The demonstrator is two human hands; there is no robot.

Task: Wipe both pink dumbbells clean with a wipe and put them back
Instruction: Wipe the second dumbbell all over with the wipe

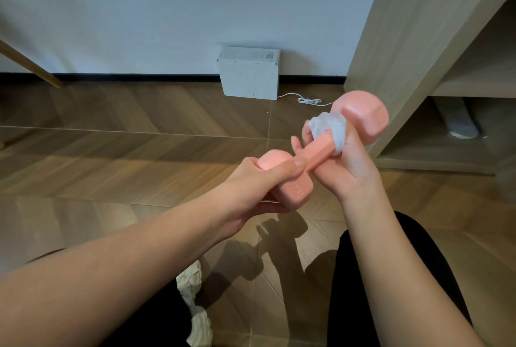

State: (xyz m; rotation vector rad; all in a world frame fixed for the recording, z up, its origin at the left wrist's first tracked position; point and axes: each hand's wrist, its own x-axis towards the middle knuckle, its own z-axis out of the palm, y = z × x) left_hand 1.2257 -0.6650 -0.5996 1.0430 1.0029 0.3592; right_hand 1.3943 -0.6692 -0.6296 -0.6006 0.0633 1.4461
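A pink dumbbell (363, 117) is held in the air above the floor, tilted up to the right. My left hand (251, 187) grips its near head, thumb across the top. My right hand (346, 162) is wrapped round the handle and holds a crumpled white wipe (331, 126) against the bar just below the far head. Only one dumbbell is in view.
A wooden shelf unit (405, 61) stands at the right, with a grey object on its lowest shelf. A white box (248, 75) leans against the wall, its white cord (307, 100) trailing on the wood floor. My black-clad legs and a pale shoe (192, 285) are below.
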